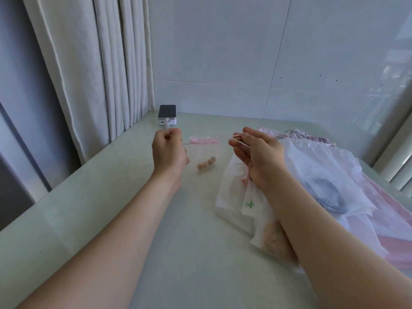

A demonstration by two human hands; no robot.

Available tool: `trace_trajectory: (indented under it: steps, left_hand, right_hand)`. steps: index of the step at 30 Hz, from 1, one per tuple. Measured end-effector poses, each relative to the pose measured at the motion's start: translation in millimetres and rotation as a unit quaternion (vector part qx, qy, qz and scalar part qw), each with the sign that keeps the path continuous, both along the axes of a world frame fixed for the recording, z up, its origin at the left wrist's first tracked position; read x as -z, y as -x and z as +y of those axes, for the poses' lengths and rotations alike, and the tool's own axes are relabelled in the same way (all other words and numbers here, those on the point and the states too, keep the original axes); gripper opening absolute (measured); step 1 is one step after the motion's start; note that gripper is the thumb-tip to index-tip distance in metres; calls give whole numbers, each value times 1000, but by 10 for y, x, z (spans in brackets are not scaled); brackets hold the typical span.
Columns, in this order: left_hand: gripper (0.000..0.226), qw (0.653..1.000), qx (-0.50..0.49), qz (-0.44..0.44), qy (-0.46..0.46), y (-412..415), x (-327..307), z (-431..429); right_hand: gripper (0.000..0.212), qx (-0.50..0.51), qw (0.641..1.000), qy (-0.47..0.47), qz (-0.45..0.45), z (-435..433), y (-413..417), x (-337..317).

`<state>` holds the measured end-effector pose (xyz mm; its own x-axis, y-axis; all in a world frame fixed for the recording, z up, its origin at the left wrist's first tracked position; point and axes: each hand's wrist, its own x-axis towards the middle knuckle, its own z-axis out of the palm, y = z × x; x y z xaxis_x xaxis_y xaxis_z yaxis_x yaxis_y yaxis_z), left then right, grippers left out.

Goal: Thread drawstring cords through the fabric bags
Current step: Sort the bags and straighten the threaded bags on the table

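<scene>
Cord [242, 143] runs mid-frame through the gathered pink bag [202, 140], held above the table. Left hand [168, 150] pinches one end, right hand [256, 152] the other. Step, I judge: drawing through. Next: pull evenly, without bunching.

A pink bag [204, 140] on a taut cord [225, 140] between left hand [168, 150] and right hand [256, 152]

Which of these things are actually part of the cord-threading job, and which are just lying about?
Part of the job: left hand, right hand, the cord they pinch, the gathered pink bag strung on it, pile of fabric bags at right.
Just lying about: power bank, curtain, row of round beads, cactus-print plastic bag.
</scene>
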<state>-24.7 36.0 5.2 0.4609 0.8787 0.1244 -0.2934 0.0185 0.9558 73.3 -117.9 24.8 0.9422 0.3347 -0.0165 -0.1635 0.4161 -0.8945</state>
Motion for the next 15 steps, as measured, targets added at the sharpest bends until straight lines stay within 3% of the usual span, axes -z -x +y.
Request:
trace_trajectory:
  steps: [5,9,11,15]
  left_hand:
    - [20,952,-33,106,-285,31,37,-81]
    - [23,878,-75,160,-446,101,68,-89]
    - [22,855,-80,183,-479,126,83,-62]
    - [20,821,-95,239,-510,166,88,-18]
  right_hand:
    - [36,-23,1000,11,-18,34,27,-60]
    - [36,-3,985,139,-100,49,80,-70]
    - [27,2,953,235,-191,55,97,-65]
    - [18,-12,851,388,-353,30,119,-54]
